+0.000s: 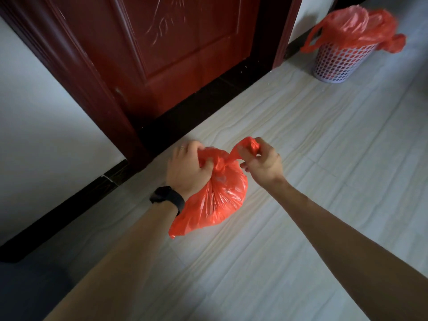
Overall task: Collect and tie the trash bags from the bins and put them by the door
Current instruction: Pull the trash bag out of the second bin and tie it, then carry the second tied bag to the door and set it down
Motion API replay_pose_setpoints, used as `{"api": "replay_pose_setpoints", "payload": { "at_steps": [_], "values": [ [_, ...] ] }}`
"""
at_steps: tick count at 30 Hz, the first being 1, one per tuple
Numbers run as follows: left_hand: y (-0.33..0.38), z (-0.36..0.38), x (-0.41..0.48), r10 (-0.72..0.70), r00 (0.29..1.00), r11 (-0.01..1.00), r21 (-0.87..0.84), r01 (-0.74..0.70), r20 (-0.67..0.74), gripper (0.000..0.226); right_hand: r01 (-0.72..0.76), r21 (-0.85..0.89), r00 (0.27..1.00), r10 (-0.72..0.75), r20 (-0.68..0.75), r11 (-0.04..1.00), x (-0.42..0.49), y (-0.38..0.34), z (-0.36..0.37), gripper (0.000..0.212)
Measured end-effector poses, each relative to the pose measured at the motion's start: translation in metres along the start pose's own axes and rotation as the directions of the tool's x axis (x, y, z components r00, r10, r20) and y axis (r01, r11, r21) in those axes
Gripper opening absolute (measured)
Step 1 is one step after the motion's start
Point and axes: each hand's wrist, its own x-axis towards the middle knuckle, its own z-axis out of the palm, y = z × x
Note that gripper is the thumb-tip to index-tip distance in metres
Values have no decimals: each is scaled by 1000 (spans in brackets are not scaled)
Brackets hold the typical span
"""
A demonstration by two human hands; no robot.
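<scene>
A small red trash bag hangs in the air above the pale floor, just in front of the dark red door. My left hand is closed around the bag's gathered neck; a black watch is on that wrist. My right hand pinches one twisted handle of the bag and holds it out to the right. At the far right a white perforated bin stands on the floor, lined with another red bag whose handles drape over its rim.
The closed door has a black threshold along its foot. A white wall with a black skirting board runs to the left. Pale floor tiles spread from the door to the bin.
</scene>
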Motion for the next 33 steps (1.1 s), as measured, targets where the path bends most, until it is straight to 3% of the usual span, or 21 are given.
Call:
{"api": "replay_pose_setpoints", "payload": {
  "at_steps": [5, 10, 16, 19, 22, 24, 26, 30, 33],
  "values": [
    [4, 40, -1, 43, 963, 972, 213, -102, 266, 52, -35, 193, 999, 39, -18, 981, 4, -28, -11, 30],
    [-8, 63, -15, 74, 979, 927, 348, -137, 188, 57, -171, 318, 984, 142, 111, 933, 4, -32, -18, 29],
    [-13, 73, -9, 39, 979, 912, 394, -116, 198, 52, -223, 144, 937, 171, 305, 964, 14, -43, -14, 27],
    [-4, 60, -4, -31, 912, 863, 471, -182, 409, 64, -211, -66, 873, 218, 435, 975, 12, -62, -20, 25],
    [27, 14, 15, -145, 795, 866, 464, -185, 589, 53, -231, -215, 818, 309, 484, 949, 5, -100, -37, 24],
    [62, -39, 32, -213, 781, 900, 430, -78, 587, 50, -236, -302, 787, 364, 498, 924, -5, -142, -60, 19],
    [97, -90, 43, -230, 766, 918, 395, -34, 600, 38, -241, -337, 808, 381, 450, 910, -20, -169, -83, 16],
    [186, -205, 62, -147, 807, 946, 321, -55, 572, 31, -322, -294, 858, 409, 312, 900, -58, -245, -160, 18],
    [293, -287, 77, -41, 841, 962, 249, -113, 539, 28, -382, -222, 881, 426, 206, 897, -90, -325, -265, 17]
  ]
}}
